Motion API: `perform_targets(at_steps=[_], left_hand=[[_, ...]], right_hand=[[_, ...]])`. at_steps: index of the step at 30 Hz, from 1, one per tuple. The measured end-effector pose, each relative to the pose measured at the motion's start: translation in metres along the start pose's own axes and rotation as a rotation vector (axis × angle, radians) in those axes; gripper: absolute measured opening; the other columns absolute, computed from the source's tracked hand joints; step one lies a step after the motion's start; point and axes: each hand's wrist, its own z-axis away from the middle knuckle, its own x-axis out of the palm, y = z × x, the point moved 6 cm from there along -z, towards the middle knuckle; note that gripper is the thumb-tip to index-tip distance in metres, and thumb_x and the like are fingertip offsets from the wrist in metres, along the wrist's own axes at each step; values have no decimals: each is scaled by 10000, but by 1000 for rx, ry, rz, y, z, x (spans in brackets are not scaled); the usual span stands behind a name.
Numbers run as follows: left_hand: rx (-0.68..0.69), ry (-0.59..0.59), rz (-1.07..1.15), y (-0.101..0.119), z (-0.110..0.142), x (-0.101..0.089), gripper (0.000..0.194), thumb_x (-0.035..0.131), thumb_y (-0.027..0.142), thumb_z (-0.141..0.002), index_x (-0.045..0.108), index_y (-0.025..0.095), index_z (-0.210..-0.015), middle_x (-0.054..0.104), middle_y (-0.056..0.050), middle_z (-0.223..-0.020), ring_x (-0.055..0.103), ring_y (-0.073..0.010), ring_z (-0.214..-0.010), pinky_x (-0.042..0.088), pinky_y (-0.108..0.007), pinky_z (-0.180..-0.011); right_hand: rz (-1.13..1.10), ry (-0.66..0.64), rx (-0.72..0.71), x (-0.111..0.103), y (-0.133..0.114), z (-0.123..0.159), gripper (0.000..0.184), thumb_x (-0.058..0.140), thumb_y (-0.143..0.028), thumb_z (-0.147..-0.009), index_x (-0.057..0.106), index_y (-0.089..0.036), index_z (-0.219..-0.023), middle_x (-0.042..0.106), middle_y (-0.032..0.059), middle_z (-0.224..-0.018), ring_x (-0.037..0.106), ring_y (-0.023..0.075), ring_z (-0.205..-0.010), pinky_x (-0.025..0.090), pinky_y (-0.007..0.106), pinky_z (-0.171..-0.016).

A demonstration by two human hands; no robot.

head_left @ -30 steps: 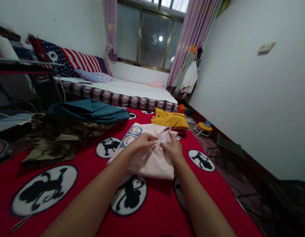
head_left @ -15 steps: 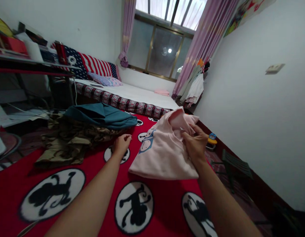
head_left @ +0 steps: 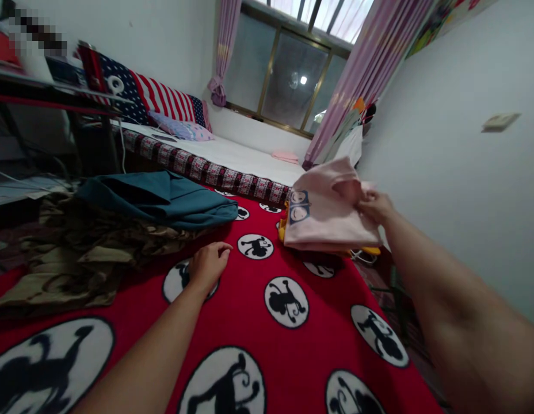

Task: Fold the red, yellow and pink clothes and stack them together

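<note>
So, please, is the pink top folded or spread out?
Folded: the pink top forms a compact, roughly rectangular bundle in the right hand.

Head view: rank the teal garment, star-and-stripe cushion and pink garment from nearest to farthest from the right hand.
From the right hand:
1. Pink garment: held in it.
2. Teal garment: left, on brown patterned cloth.
3. Star-and-stripe cushion: back left.

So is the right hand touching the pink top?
Touching. The head view shows the right hand gripping the pink top near its neck opening.
</note>
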Motion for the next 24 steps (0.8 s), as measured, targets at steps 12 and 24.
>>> perform_targets(at_steps=[12, 24], left_hand=[[35, 19, -48, 0, -1, 4, 251, 511, 327, -868, 729, 318, -991, 715, 5, -1121, 646, -235, -1019, 472, -308, -826], [29, 19, -60, 3, -1, 3, 268, 500, 343, -866, 733, 315, -995, 718, -10, -1105, 647, -253, -1012, 472, -326, -818]], right_hand=[[491, -218, -324, 175, 0, 93, 599, 286, -594, -951, 332, -332, -1488, 232, 53, -1599, 141, 340, -1460, 54, 655, -1113], [442, -106, -265, 191, 7, 150, 620, 224, -529, -980, 184, -275, -1544, 97, 66, -1629, 38, 297, -1485, 38, 588, -1148]])
